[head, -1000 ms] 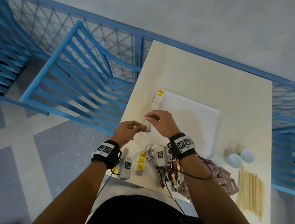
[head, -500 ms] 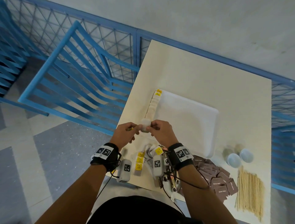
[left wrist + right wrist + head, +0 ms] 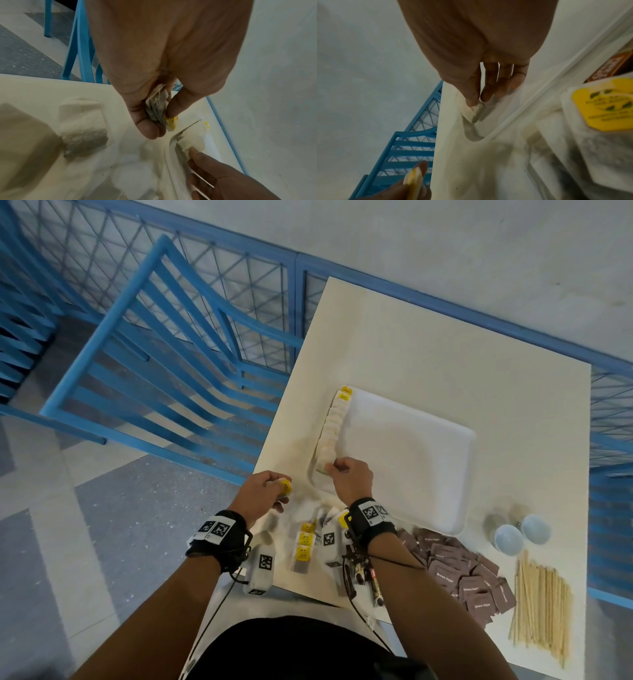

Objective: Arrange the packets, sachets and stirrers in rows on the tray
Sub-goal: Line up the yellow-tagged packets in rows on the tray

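A white tray [image 3: 411, 460] lies on the cream table, with a row of tea bags [image 3: 331, 426] along its left edge. My right hand [image 3: 344, 474] pinches a tea bag [image 3: 475, 111] at the near end of that row, down in the tray's near-left corner. My left hand [image 3: 265, 496] hovers left of the tray and grips a small stack of yellow-tagged tea bags [image 3: 159, 109]. More tea bags [image 3: 303, 546] lie loose near the table's front edge. Brown sugar sachets [image 3: 462, 570] and wooden stirrers [image 3: 541, 601] lie at the front right.
Two pale round-topped shakers [image 3: 513, 534] stand right of the tray's near corner. A blue chair [image 3: 164, 344] stands left of the table, and a blue mesh railing [image 3: 609, 392] runs behind and to the right. The table's left edge [image 3: 274, 440] is close to my left hand.
The hands, which met over a tea bag in front of the tray, have parted. My right hand carried one bag down to the row's near end; my left drew back left with its stack.
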Tool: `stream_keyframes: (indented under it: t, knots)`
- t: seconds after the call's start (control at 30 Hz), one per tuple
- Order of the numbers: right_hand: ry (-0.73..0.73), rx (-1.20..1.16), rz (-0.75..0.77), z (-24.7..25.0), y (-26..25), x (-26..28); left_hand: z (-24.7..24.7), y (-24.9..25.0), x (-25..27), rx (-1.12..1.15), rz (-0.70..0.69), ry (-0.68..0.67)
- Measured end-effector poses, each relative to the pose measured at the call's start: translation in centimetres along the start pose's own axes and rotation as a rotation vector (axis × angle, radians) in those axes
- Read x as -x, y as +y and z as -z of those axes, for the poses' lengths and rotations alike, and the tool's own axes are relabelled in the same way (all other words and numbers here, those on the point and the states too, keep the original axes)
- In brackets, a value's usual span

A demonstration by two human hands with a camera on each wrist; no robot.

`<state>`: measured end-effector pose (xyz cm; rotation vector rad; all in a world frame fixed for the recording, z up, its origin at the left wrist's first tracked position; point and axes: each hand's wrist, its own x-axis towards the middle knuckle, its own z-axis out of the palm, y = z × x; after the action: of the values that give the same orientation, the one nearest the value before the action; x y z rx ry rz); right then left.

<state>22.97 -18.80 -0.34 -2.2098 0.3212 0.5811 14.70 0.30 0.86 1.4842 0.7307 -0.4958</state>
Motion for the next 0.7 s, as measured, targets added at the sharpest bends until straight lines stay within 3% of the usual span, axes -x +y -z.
stream_keyframes:
  t: [0.7]
  knots:
    - [0.127,-0.083,-0.043,-1.1,0.3,-1.2,0.5,0.8,-0.1,0.024,-0.033,-0.018]
